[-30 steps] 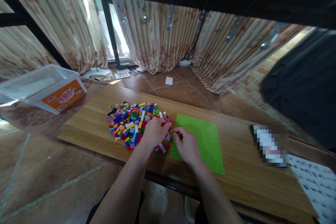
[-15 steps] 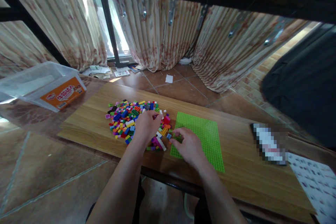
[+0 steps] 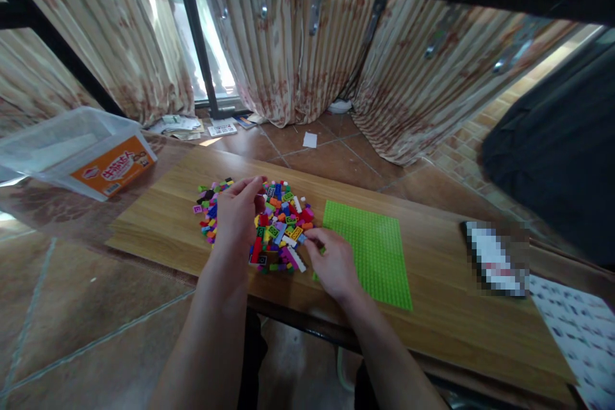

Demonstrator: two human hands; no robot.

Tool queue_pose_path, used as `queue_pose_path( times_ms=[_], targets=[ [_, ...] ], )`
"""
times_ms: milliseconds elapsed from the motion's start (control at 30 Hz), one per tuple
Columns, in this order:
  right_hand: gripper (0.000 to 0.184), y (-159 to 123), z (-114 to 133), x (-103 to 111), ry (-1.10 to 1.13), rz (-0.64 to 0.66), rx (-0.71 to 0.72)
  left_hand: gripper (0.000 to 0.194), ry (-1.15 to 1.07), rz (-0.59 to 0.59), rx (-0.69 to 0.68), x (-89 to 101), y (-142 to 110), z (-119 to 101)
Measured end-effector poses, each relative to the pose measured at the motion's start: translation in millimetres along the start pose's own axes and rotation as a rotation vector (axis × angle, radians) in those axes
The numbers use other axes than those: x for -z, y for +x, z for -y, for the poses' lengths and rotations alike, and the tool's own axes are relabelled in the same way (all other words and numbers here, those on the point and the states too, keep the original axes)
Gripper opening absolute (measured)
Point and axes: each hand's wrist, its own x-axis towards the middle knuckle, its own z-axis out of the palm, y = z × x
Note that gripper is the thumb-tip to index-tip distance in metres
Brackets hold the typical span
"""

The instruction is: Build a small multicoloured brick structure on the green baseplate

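Note:
A heap of small colourful toy building bricks (image 3: 276, 230) lies on the wooden tabletop. My left hand (image 3: 239, 211) is over the left part of the heap, its fingers bent and drawn together. What they hold, if anything, is hidden. At the heap's right edge, my right hand (image 3: 331, 261) is closed, with a light-blue brick (image 3: 302, 239) at its fingertips. A bit of green shows beneath those fingers, too small to make out. Under and beside this hand lies a bright green studded baseplate (image 3: 379, 250), its left edge partly covered.
A clear plastic tub (image 3: 96, 150) with an orange label stands at the left end. On the right are a blurred-out dark-edged object (image 3: 494, 262) and a printed sheet (image 3: 571, 327). Beyond the table (image 3: 442, 307) are curtains (image 3: 298, 57) and papers on the tiled floor.
My left hand has moved left across the heap, uncovering bricks in its middle. The right hand has shifted slightly left, and the light-blue brick has moved left with it.

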Motion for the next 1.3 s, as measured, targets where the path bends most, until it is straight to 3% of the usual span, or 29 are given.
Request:
queue_pose_path(
  times_ms=[200, 367, 733, 933, 1067, 1300],
  targets=[
    [0.004, -12.9, 5.5, 8.6, -0.061, 0.193, 0.066, 0.016, -0.193, -0.008, 0.067, 6.1, 5.0, -6.1],
    [0.016, -20.4, 4.2, 6.3, -0.187, 0.290, 0.131, 0.010, -0.268, -0.041, 0.145, 7.6, 4.1, -13.8],
    [0.020, -17.3, -0.9, 1.2, -0.052, 0.128, 0.031, 0.004, -0.317, -0.090, 0.177, 10.5, 6.0, -17.3],
    [0.011, -16.5, 4.8, -0.4, -0.025, 0.079, 0.075, 0.004, -0.440, -0.155, 0.176, 19.5, 9.1, -22.8],
    [0.012, -19.8, 19.9, -6.5, 0.081, 0.085, 0.179, 0.003, -0.456, -0.216, 0.123, 25.8, 11.0, -26.8],
    [0.022, -39.4, 48.3, -43.4, 0.007, 0.293, 0.451, 0.005, -0.411, -0.420, -0.043, 35.4, 15.1, -32.0]
  ],
)
